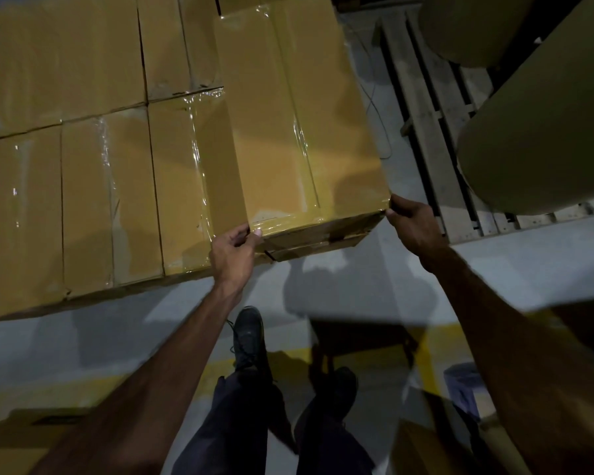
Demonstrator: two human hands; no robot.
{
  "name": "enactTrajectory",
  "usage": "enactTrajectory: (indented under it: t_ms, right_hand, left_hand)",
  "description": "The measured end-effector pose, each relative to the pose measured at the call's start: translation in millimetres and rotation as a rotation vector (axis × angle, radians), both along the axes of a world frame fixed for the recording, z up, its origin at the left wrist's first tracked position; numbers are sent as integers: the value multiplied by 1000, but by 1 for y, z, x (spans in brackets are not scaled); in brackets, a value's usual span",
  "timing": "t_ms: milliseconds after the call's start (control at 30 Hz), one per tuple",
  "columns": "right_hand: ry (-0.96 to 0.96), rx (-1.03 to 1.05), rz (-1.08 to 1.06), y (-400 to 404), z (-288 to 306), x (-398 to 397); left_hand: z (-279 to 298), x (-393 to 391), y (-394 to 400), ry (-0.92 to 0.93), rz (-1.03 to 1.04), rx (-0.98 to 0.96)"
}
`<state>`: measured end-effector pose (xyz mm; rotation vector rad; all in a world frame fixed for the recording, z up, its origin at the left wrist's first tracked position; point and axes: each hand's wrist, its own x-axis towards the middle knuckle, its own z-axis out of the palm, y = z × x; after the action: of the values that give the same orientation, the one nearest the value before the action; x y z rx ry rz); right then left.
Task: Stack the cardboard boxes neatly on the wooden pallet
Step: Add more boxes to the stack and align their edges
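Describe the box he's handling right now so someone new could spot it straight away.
Find the block of taped cardboard boxes filling the left. At its right end one box sits higher than the others, with the left hand and right hand gripping its near corners.

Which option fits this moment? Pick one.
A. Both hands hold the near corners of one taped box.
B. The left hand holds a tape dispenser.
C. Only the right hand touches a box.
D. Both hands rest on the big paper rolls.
A: the left hand grips the near left corner and the right hand the near right corner of the taped box, which sits higher than the neighbouring boxes.
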<state>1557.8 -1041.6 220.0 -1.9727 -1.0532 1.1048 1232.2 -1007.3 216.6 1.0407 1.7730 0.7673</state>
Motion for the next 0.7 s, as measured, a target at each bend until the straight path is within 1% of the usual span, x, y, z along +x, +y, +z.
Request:
enactTrajectory:
  t_ms: [100, 233, 433, 567, 700]
  right_hand:
    - [15, 11, 29, -1, 1, -1]
    - [32, -3, -7, 0, 5, -3]
    - [-22, -56, 2, -4, 7, -3]
    - [-73, -127, 37, -7, -3, 3]
    - [-85, -196, 94, -5, 0, 15]
  left_hand:
    - [-1, -1, 0, -6, -2, -11]
    - [-2, -2, 1, -15, -17, -28]
    - [-3, -2, 2, -11, -48, -63]
    - [3, 0, 5, 105, -116, -22]
    - [23, 5, 25, 332, -250, 71]
